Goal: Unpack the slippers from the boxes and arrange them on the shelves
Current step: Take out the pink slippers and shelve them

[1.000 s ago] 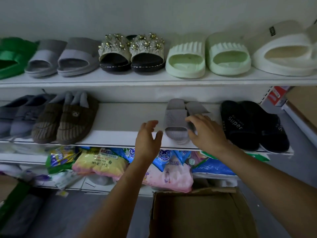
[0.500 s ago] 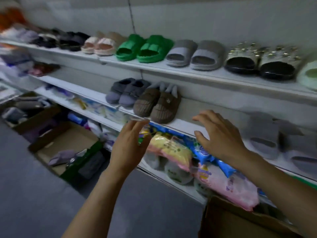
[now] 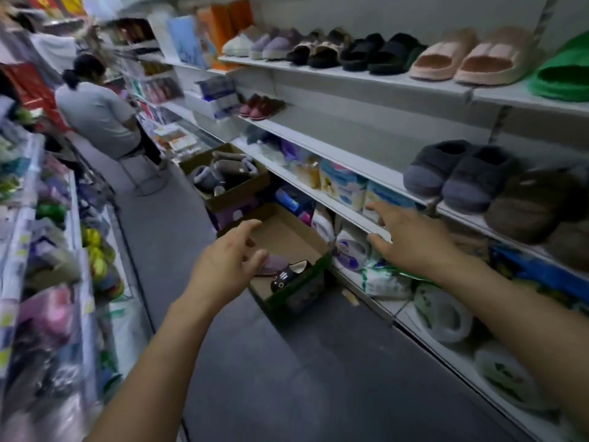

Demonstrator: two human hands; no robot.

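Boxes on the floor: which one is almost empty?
The nearer box, by the left hand, with only a lilac slipper and a black slipper; the farther box is full.

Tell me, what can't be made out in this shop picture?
1. Head view: the pale purple slipper in the near brown cardboard box is partly hidden by the left hand.
2. Head view: the bright green foam slipper is cut off by the right edge.
3. Head view: packaged goods on the left racks are smeared by motion blur.
4. Head view: whether the right hand touches the white shelf edge is unclear.
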